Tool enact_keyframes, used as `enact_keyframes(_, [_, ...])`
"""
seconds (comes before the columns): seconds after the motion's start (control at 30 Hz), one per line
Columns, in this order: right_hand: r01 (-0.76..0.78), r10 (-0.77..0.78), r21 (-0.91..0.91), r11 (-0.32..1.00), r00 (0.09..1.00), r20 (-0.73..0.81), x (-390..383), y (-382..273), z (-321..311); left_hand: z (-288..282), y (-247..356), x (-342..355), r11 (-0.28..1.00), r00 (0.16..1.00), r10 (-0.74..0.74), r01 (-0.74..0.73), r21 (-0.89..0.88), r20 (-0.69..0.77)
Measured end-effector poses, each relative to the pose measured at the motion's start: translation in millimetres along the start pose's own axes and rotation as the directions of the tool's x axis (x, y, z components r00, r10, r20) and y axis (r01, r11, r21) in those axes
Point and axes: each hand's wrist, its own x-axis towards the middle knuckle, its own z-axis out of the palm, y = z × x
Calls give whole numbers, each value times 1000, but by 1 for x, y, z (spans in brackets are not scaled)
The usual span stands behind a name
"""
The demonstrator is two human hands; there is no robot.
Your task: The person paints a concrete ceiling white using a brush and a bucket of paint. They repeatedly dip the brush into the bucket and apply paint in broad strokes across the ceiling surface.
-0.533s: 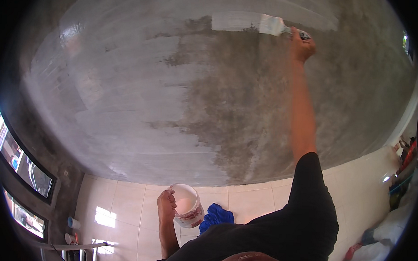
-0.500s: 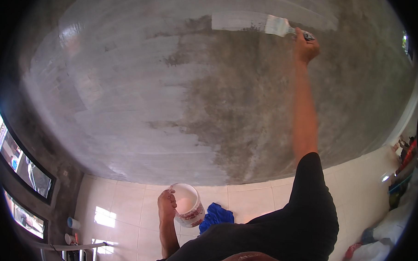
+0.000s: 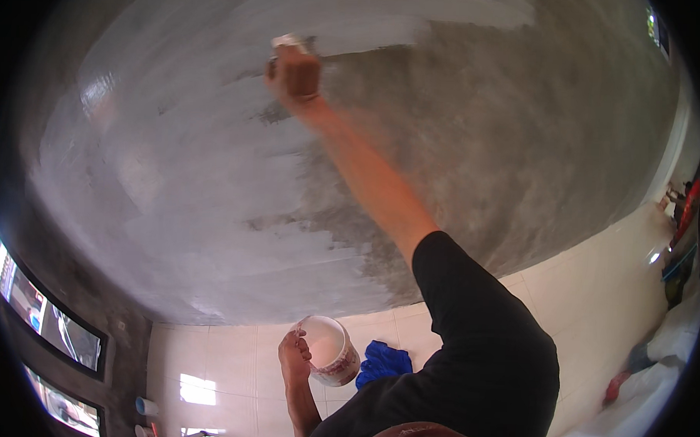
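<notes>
My right hand (image 3: 295, 74) is raised high against a grey concrete wall (image 3: 538, 140) and grips a wide paintbrush (image 3: 288, 41) pressed to it. The brush sits at the border of the wet white-painted area (image 3: 175, 151), which covers the wall's left part and a band along the top. The wall to the right of my arm is bare grey. Down low, my left hand (image 3: 293, 357) holds a small white bucket (image 3: 331, 350) of white paint by its rim.
The floor is pale tile (image 3: 594, 304). A blue cloth (image 3: 385, 361) lies on it beside the bucket. Windows (image 3: 49, 327) run along the dark wall at the left. White sheeting (image 3: 653, 383) and coloured clutter sit at the right edge.
My right hand has swept the brush leftward along the top of the wall, leaving a fresh white band across the grey. The left hand still holds the bucket.
</notes>
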Motion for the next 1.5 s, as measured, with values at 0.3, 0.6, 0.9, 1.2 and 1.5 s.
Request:
enact_keyframes(0.3, [-397,394,28,917,916,81,32,87,-69,-2,3,0,999,998,19,-17,36,-65])
enact_keyframes(0.6, [-270,198,-402,875,957,-212,84,238,-272,1,7,-13,999,999,13,-16,-44,-48])
enact_keyframes(0.9, [-7,-7,-491,871,1000,-27,33,122,-131,-2,13,-11,999,1000,-8,8,-45,1])
enact_keyframes(1.2, [-51,48,70,996,998,38,-13,-29,34,2,6,-3,999,1000,8,-8,-39,-20])
enact_keyframes(1.5, [-314,268,260,913,943,196,-4,33,1,10,5,-8,996,987,67,-57,70,-148])
